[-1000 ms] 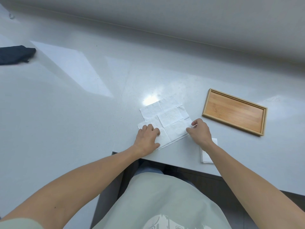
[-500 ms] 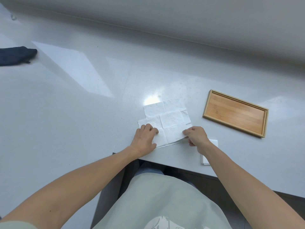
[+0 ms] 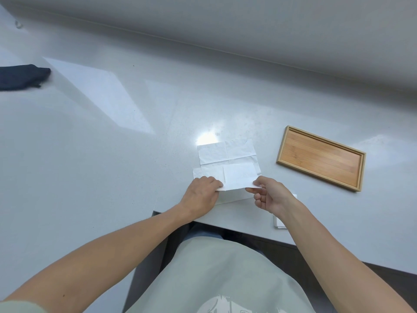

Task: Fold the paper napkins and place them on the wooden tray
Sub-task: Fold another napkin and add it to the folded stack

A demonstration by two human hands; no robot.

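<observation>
**Napkin's near edge lifted and folding away from us**

Napkin (image 3: 228, 164), white and creased into panels, lies on the grey counter (image 3: 112, 177) near its front edge. Half a second ago it lay flat; now our left hand (image 3: 200, 195) and right hand (image 3: 270, 197) pinch its near corners, raised over the sheet. We see open counter between it and the wooden tray (image 3: 320, 158), well apart to the right.

Bright, glare on countertop (image 3: 206, 138), wide-angle warp
</observation>
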